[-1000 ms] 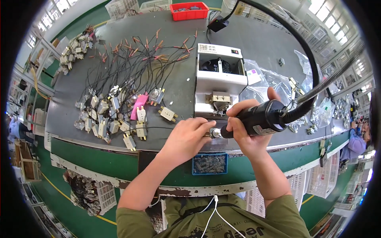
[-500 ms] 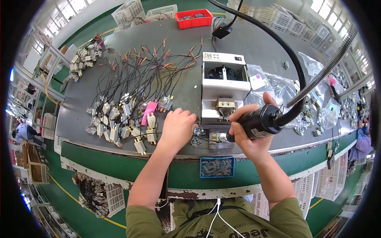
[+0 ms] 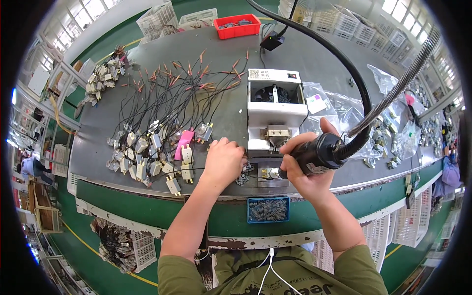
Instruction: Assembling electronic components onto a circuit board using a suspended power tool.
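Observation:
My right hand [image 3: 309, 169] is wrapped round a black electric screwdriver [image 3: 317, 155], which points left and down. Its tip is close to a small plug piece with brass pins [image 3: 268, 172], seated on a metal fixture block [image 3: 273, 183]; whether they touch is unclear. My left hand [image 3: 224, 161] rests low over the bench, fingers curled together; what they pinch, if anything, is hidden. Just beside those fingers lies a small heap of metal parts [image 3: 242, 178]. Behind the fixture stands a white and grey screw feeder [image 3: 276, 110].
Left of my left hand lie several pale plugs [image 3: 142, 167] with black cables and a pink strip [image 3: 184, 144]. A blue tray [image 3: 268, 220] of small metal parts sits at the front edge. Plastic bags [image 3: 351, 113] lie right; a red bin [image 3: 238, 32] stands at the back.
The view has shifted slightly. The screwdriver's tip has drawn a little to the right, uncovering more of the plug piece. My left hand stays nearly in place, fingers still curled.

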### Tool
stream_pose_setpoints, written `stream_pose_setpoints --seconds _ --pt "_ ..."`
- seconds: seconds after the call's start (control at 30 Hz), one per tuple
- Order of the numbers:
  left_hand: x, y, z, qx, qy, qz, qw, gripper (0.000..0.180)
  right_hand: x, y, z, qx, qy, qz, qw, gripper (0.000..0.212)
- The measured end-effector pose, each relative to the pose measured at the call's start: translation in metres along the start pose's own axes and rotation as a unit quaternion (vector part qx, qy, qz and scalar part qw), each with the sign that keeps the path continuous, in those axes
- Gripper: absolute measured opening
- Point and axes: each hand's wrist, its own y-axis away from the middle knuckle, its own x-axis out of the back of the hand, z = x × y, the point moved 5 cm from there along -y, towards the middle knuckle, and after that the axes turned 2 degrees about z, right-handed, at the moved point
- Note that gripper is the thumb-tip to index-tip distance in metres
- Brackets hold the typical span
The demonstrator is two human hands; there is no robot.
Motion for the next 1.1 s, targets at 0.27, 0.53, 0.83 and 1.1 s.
stream_pose_setpoints --seconds 0.27,0.53,0.83,1.1 --pt "0.019 0.002 -0.01 -0.009 0.049 0.04 0.998 0.013 -0.001 0.002 0.002 -0.011 -0.004 0.014 1.0 0.092" --pt "0.009 -0.006 -0.008 -0.034 0.038 0.022 0.998 0.019 -0.003 0.004 0.003 -0.027 -0.062 0.049 0.997 0.086" --pt "0.005 -0.011 -0.012 -0.029 0.044 -0.016 0.998 0.028 -0.002 0.002 0.002 -0.02 -0.017 0.022 0.999 0.093" --pt "0.036 0.003 -0.019 0.048 0.208 -0.01 0.977 0.016 0.0 0.0 0.002 -0.005 -0.016 0.037 0.999 0.094"
